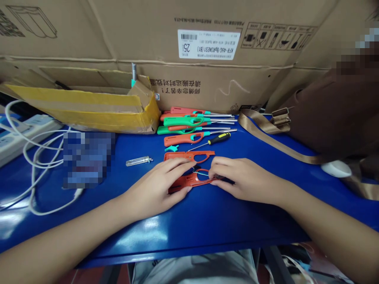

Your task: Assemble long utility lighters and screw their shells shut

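Observation:
An opened orange lighter casing half (pixel 191 181) lies on the blue table between my hands, with a thin wire and a small dark part at its trigger loop. My left hand (pixel 156 183) is closed around its wide end. At the narrow end, the fingers of my right hand (pixel 237 175) pinch the casing's tip; a dark part there is mostly hidden. Just behind sits the other orange casing half (pixel 204 157), partly covered by my left fingers. A loose teal trigger (pixel 172 148), a yellow-black screwdriver (pixel 219 138) and a clear fuel tank (pixel 137 161) lie nearby.
Several orange and green long-nosed lighters (pixel 183 139) lie stacked behind. A yellow-taped cardboard box (pixel 118 108) stands back left, against a large carton (pixel 118 39). White cables (pixel 44 175) and a power strip (pixel 26 138) are left. A brown strap (pixel 275 144) crosses the right.

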A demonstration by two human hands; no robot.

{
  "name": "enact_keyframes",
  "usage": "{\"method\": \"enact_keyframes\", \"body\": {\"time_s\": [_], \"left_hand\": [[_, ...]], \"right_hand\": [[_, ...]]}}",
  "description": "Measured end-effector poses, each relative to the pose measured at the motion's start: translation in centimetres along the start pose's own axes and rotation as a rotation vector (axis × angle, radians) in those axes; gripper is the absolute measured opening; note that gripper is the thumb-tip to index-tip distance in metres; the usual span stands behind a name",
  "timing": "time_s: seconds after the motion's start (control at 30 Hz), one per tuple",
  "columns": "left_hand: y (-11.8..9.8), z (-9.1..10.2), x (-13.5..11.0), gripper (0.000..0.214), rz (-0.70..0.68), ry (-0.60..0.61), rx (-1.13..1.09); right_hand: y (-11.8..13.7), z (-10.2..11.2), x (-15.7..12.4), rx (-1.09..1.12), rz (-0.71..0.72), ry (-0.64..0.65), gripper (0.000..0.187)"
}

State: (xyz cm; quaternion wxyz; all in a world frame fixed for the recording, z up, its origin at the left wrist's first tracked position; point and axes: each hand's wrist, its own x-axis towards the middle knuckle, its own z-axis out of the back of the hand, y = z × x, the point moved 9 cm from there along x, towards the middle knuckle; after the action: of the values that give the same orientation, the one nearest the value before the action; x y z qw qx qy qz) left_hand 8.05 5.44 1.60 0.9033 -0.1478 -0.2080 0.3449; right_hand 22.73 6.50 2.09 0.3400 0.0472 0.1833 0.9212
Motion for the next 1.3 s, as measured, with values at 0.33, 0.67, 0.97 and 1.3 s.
{"method": "enact_keyframes", "body": {"time_s": [0.33, 0.67, 0.97, 1.3], "left_hand": [[0.0, -0.4, 0.2, 0.047, 0.015, 0.056, -0.054], [0.2, -0.5, 0.3, 0.045, 0.052, 0.086, -0.095], [1.0, -0.8, 0.2, 0.049, 0.118, 0.088, -0.131], [1.2, -0.7, 0.2, 0.041, 0.151, 0.077, -0.209]], "right_hand": [[0.0, -0.1, 0.0, 0.052, 0.014, 0.003, 0.007], [0.1, -0.2, 0.0, 0.002, 0.029, 0.0, 0.012], [0.2, -0.3, 0.1, 0.045, 0.066, -0.075, 0.021], [0.3, -0.5, 0.4, 0.025, 0.057, -0.043, 0.01]]}}
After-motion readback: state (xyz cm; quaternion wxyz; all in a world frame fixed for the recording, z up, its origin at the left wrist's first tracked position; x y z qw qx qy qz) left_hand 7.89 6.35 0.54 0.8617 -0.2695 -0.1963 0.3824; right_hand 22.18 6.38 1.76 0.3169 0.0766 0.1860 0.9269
